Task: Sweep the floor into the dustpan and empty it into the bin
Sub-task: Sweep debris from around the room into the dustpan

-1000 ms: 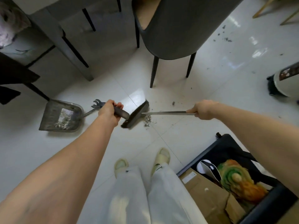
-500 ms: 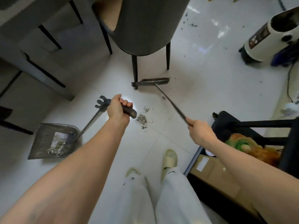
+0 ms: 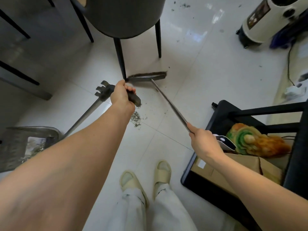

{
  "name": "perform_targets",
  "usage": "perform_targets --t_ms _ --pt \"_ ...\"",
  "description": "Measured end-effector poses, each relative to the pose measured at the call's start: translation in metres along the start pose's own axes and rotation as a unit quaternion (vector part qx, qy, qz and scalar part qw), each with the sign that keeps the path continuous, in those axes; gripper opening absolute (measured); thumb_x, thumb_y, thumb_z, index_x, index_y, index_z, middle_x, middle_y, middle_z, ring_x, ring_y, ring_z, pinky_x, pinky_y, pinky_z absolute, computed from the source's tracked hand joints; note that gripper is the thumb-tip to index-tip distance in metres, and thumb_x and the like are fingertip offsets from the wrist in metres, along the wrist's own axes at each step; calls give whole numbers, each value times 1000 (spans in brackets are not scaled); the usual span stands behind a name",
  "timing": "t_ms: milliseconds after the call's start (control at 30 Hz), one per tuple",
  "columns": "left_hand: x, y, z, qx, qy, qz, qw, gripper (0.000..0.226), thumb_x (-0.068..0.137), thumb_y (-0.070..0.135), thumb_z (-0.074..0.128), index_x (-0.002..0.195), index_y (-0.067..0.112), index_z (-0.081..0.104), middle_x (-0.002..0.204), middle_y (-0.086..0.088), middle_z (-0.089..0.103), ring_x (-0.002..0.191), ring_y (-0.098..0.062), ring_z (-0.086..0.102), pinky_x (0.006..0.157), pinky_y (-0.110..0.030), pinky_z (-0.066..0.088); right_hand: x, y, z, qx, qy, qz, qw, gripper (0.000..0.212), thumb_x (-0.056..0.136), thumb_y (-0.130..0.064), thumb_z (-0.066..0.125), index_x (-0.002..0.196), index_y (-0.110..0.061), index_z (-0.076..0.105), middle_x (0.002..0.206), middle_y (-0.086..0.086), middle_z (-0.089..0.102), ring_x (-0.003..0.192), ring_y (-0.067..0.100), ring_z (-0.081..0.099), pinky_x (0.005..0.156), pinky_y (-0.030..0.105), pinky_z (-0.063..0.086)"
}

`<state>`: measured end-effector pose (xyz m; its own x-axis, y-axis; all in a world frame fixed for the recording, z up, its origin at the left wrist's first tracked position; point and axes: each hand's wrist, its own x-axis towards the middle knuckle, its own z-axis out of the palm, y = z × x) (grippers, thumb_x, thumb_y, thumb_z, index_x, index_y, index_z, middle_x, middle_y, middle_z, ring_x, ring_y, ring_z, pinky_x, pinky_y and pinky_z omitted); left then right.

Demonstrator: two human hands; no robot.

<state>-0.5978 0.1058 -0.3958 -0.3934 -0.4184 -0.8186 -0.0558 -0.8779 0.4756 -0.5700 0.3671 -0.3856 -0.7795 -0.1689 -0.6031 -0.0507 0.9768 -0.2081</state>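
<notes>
A single head-worn wide-angle view is aimed steeply down at the tiled floor (image 3: 208, 84); forearms are seen close, lower frame.

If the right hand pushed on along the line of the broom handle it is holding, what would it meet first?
Probably the broom head, since the right hand points up its handle. Just beyond stands the grey chair's front leg, though depth there is uncertain.

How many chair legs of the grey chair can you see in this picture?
3. One leg stands by the broom head, one to its right, one further left under the seat. A fourth may be hidden.
</notes>
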Motion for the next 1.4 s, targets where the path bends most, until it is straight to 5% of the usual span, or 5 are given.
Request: perform_targets --t_ms 967,1100,1233,1333,1400 --pt "145 -15 54 82 -71 113 988 30 93 15 51 63 17 46 65 -1 55 62 -10 57 82 -26 49 338 -153 9 91 113 -104 984 43 99 -7 36 141 -14 44 131 19 52 113 36 55 96 44 49" --pt "165 -14 56 105 -45 120 986 33 92 16 52 60 15 46 54 1 57 64 -11 58 90 -30 50 368 -164 7 54 98 -93 989 43 99 -9 38 142 -8 39 134 20 48 108 38 55 86 41 54" --pt "177 -14 57 98 -38 111 988 29 93 15 51 64 15 48 64 -3 56 63 -11 56 93 -30 51 380 -178 14 29 37 -90 995 40 98 -2 39 137 -2 41 106 22 56 59 27 44 30 24 39" --pt "175 -17 54 107 -29 108 988 32 93 14 51 61 14 47 57 -1 57 62 -11 57 89 -29 50 369 -177 21 61 35 -79 994 39 98 -3 39 137 -1 38 77 16 47 71 32 54 41 27 44" --pt "168 -19 51 100 -23 98 990 33 93 14 51 61 14 47 49 1 56 62 -11 57 86 -28 50 353 -166 31 37 22 -91 995 40 99 -7 38 138 -3 36 100 21 57 89 37 60 47 29 44"
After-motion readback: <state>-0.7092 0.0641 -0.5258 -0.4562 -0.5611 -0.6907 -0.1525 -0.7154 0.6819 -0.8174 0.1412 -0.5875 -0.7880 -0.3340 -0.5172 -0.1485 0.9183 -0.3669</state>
